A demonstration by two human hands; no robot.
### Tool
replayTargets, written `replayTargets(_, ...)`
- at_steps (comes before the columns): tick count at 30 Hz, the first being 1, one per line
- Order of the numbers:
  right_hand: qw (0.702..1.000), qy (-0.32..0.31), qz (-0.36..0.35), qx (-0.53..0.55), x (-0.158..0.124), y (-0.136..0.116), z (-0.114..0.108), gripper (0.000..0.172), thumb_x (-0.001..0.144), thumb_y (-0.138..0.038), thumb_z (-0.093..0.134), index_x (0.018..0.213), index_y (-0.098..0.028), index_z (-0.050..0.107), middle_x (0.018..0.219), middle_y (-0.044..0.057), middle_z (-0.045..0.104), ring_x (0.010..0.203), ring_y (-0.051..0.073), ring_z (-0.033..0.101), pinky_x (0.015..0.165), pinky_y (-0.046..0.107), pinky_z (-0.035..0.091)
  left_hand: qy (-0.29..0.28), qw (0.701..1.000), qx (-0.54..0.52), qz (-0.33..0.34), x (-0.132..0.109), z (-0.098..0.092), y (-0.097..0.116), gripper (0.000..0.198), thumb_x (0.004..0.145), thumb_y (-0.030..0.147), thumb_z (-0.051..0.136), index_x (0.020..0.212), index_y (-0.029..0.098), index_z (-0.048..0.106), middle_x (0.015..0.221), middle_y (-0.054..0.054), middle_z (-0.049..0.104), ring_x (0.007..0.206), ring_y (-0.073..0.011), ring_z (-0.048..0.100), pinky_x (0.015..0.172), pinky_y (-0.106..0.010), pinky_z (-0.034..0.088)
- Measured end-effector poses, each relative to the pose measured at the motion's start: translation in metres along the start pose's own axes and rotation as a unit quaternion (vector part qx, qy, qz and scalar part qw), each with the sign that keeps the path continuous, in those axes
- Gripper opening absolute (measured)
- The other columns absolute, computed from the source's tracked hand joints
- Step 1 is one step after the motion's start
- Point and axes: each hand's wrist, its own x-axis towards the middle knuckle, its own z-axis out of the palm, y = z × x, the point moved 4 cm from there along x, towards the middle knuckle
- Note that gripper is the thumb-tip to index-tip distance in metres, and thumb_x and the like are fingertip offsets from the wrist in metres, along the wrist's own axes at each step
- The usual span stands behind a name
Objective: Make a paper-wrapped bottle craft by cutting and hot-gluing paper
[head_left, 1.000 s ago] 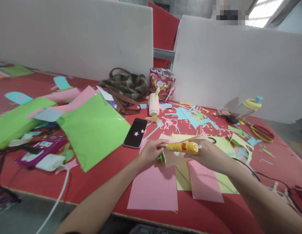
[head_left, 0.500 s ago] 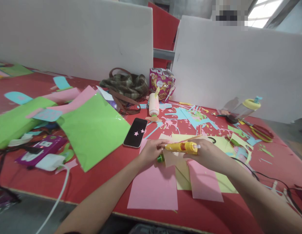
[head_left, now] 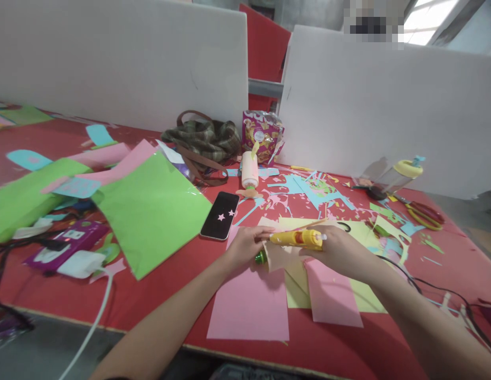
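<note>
A person's right hand [head_left: 336, 250] grips a yellow glue gun [head_left: 293, 239] over a red table [head_left: 162, 285]; the left hand [head_left: 245, 247] curls beside beige paper [head_left: 279, 259], its hold unclear.

Craft workspace: paper scraps [head_left: 296, 184], glue gun [head_left: 295, 238]

My bare forearms [head_left: 182, 311] slant forward and inward; my left hand [head_left: 245, 247] curls its fingers [head_left: 265, 230] near my right hand [head_left: 342, 250], which bends into a grip.

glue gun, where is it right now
In the head view, the yellow glue gun is just right of centre, in the right hand, its tip close to the left hand.
</note>
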Motion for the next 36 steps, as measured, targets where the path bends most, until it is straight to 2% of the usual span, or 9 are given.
replayTargets(5, 1.0, -0.006, -0.003, 0.0, -0.002, 0.005, 0.002, 0.016, 0.074, -0.028, 0.051, 0.086, -0.021, 0.06, 0.089, 0.006, 0.065, 0.077, 0.021, 0.059, 0.064, 0.03, 0.044, -0.006, 0.997, -0.073, -0.036, -0.002, 0.002, 0.004, 0.039, 0.071, 0.015, 0.053, 0.11, 0.012, 0.051, 0.099, -0.011, 0.063, 0.09, -0.02, 0.059, 0.076, -0.03, 0.048)
replayTargets(10, 1.0, 0.006, 0.013, -0.007, -0.005, 0.011, 0.0, 0.016, 0.074, -0.029, 0.051, 0.085, -0.022, 0.061, 0.088, 0.004, 0.065, 0.072, 0.02, 0.06, 0.059, 0.029, 0.044, -0.006, 0.99, -0.12, -0.07, -0.004, 0.003, 0.005, 0.048, 0.069, 0.015, 0.057, 0.115, 0.012, 0.045, 0.098, -0.011, 0.064, 0.089, -0.0196, 0.06, 0.077, -0.03, 0.047)
replayTargets(15, 1.0, -0.003, 0.015, -0.015, -0.007, 0.012, -0.001, 0.013, 0.075, -0.029, 0.05, 0.08, -0.022, 0.06, 0.085, 0.004, 0.065, 0.072, 0.02, 0.059, 0.06, 0.029, 0.043, -0.008, 0.991, -0.114, -0.073, -0.004, 0.002, 0.006, 0.049, 0.068, 0.017, 0.059, 0.115, 0.013, 0.045, 0.1, -0.01, 0.063, 0.09, -0.0192, 0.059, 0.075, -0.027, 0.048)
replayTargets(21, 0.999, -0.014, 0.019, -0.034, -0.008, 0.012, 0.0, 0.013, 0.076, -0.029, 0.049, 0.075, -0.02, 0.058, 0.07, 0.004, 0.064, 0.061, 0.018, 0.057, 0.056, 0.03, 0.041, -0.016, 0.992, -0.1, -0.076, -0.004, 0.003, 0.003, 0.051, 0.067, 0.012, 0.057, 0.117, 0.013, 0.044, 0.096, -0.01, 0.065, 0.087, -0.0199, 0.061, 0.072, -0.028, 0.048)
replayTargets(29, 0.999, -0.026, 0.016, -0.01, -0.01, 0.011, -0.002, 0.014, 0.076, -0.031, 0.049, 0.081, -0.021, 0.058, 0.071, 0.003, 0.064, 0.064, 0.018, 0.057, 0.056, 0.027, 0.041, -0.016, 0.992, -0.099, -0.072, -0.002, 0.003, 0.003, 0.051, 0.067, 0.012, 0.057, 0.116, 0.015, 0.045, 0.095, -0.01, 0.065, 0.089, -0.0199, 0.06, 0.076, -0.03, 0.048)
replayTargets(36, 0.999, -0.027, 0.021, -0.028, -0.011, 0.009, -0.002, 0.015, 0.076, -0.032, 0.049, 0.076, -0.02, 0.057, 0.072, 0.004, 0.063, 0.064, 0.018, 0.057, 0.057, 0.027, 0.041, -0.019, 0.992, -0.104, -0.07, -0.003, 0.003, 0.003, 0.05, 0.068, 0.016, 0.057, 0.117, 0.014, 0.045, 0.096, -0.01, 0.065, 0.088, -0.0204, 0.06, 0.074, -0.029, 0.048)
